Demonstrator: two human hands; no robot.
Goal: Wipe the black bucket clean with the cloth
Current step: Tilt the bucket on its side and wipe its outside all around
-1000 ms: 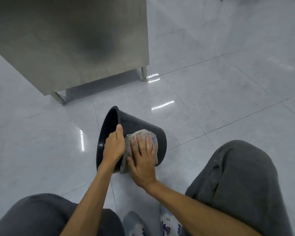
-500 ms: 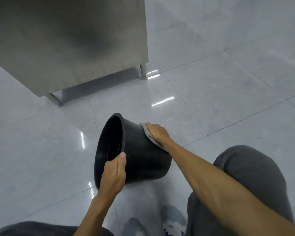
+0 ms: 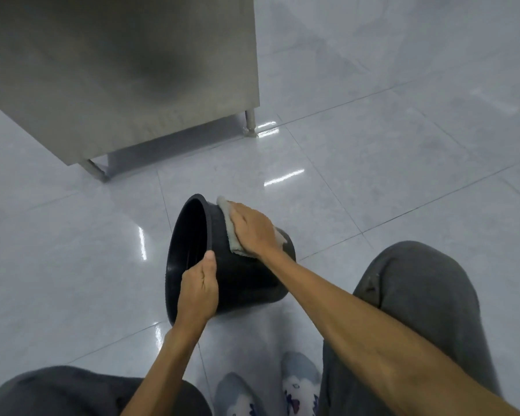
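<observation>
The black bucket (image 3: 243, 280) lies on its side on the glossy tiled floor, mouth turned left and away from me. My left hand (image 3: 198, 288) grips the near part of its rim, thumb on the outside. My right hand (image 3: 252, 232) lies flat on the upper outer wall just behind the rim, pressing a grey cloth (image 3: 227, 223) against it. Most of the cloth is hidden under my palm; its edges show at the rim side and toward the bucket's base.
A stainless steel cabinet (image 3: 117, 70) on short legs stands on the floor beyond the bucket to the upper left. My knees in grey trousers (image 3: 418, 295) flank the bucket, and my patterned shoes (image 3: 300, 382) are just below it.
My right hand has slid the cloth up the bucket's outer wall toward the rim. My left hand keeps its hold on the rim; the bucket has turned slightly.
</observation>
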